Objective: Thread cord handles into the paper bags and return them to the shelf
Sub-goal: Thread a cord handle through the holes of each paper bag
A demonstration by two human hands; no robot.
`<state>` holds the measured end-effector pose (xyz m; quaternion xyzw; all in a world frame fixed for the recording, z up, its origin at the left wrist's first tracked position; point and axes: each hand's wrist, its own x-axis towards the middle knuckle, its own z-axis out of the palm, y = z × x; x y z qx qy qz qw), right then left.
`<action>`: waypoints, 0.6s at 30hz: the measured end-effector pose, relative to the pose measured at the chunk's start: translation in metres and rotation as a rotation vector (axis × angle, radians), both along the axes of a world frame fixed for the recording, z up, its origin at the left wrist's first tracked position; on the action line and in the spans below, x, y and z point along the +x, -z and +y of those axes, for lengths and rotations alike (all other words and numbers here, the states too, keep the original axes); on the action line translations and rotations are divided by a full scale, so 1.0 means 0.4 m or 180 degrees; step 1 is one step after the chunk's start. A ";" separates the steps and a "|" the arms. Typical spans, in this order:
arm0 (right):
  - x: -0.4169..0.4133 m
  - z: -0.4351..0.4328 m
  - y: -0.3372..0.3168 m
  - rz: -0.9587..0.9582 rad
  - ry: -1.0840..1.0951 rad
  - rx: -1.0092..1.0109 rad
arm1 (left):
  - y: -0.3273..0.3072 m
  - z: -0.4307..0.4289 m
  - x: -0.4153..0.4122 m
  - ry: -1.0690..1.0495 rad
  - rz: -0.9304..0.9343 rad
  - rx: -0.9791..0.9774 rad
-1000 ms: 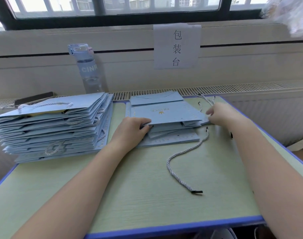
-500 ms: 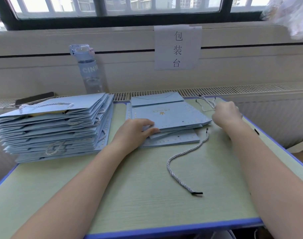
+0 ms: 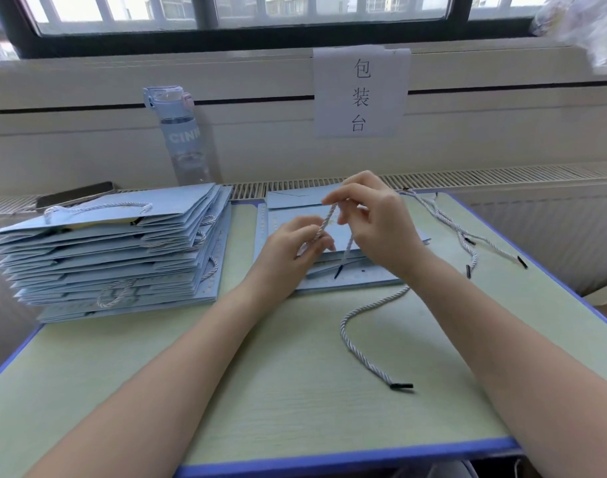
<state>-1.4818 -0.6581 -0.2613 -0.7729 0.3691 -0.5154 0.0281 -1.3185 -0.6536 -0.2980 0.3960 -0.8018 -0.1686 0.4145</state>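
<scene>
Both hands pinch one cord (image 3: 327,220) just above the unthreaded bags (image 3: 364,279). Left hand (image 3: 291,246) has the low end, right hand (image 3: 378,222) the high end. The cord slants up to the right between them. Its black tip hangs under my right hand and points down at the bags directly below. The right hand is nearer the tip, so it likely feeds. A spare cord (image 3: 364,336) lies on the table (image 3: 260,391), nearer me.
</scene>
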 end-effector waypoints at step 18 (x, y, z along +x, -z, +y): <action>-0.099 -0.050 0.026 -0.0044 0.1314 0.0594 | -0.010 -0.011 0.024 -0.0436 0.0088 -0.0283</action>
